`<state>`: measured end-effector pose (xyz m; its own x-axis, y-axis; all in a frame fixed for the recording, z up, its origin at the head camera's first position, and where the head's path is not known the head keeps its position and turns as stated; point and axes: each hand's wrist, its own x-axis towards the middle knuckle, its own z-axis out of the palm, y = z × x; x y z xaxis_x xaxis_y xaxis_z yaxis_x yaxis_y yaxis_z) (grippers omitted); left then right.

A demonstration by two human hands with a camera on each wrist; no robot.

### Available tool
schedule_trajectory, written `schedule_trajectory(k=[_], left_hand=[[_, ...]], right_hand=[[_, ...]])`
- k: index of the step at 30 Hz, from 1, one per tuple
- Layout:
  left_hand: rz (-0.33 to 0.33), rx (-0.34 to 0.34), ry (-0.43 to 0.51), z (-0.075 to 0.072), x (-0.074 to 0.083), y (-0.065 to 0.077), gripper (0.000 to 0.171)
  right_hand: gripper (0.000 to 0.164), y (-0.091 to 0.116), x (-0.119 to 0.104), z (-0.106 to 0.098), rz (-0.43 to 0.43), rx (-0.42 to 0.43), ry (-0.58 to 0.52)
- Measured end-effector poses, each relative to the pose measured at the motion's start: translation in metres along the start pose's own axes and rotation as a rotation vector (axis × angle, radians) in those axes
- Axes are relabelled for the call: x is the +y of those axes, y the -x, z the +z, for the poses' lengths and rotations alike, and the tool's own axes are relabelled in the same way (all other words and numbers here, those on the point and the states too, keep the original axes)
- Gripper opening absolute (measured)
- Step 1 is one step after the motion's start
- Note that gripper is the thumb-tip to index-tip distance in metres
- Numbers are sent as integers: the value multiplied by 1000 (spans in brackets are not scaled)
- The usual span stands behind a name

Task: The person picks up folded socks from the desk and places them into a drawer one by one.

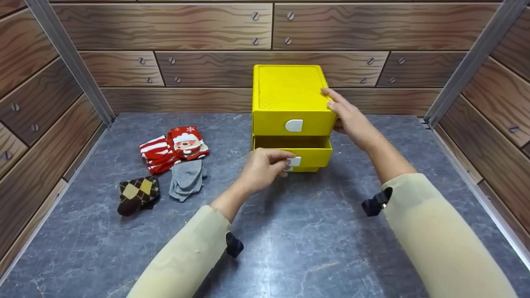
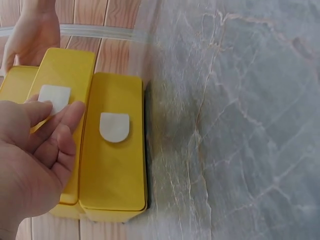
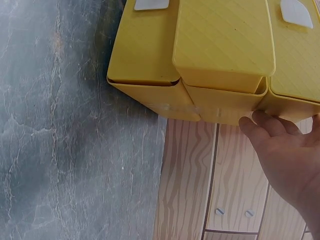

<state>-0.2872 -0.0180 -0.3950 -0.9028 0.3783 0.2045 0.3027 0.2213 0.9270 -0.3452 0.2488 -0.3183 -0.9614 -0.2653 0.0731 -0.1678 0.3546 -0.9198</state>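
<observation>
A yellow drawer cabinet [image 1: 290, 87] stands near the back wall, with white tabs on its drawer fronts. Its middle drawer [image 1: 314, 157] is pulled partway out; the top drawer [image 1: 269, 123] and the bottom drawer [image 2: 112, 170] sit in the frame. My left hand [image 1: 261, 169] pinches the white tab [image 2: 55, 97] of the middle drawer between thumb and fingers. On the cabinet's right side, my right hand [image 1: 352, 120] rests with fingertips on the top edge and other fingers against the side wall. The right wrist view shows these fingers [image 3: 267, 122] lightly bent along the side.
To the left on the grey marbled tabletop [image 1: 256, 248] lie red-and-white Santa socks [image 1: 176, 149], folded grey socks [image 1: 186, 180] and brown argyle socks [image 1: 138, 194]. Wood-patterned walls [image 1: 198, 25] enclose the back and both sides.
</observation>
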Motion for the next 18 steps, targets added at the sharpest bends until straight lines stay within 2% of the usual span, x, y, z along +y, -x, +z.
schedule_trajectory(k=[18], left_hand=[[-1,17,-21,9,6,26,21]], right_hand=[[59,3,-1,0,-4,-4,33]])
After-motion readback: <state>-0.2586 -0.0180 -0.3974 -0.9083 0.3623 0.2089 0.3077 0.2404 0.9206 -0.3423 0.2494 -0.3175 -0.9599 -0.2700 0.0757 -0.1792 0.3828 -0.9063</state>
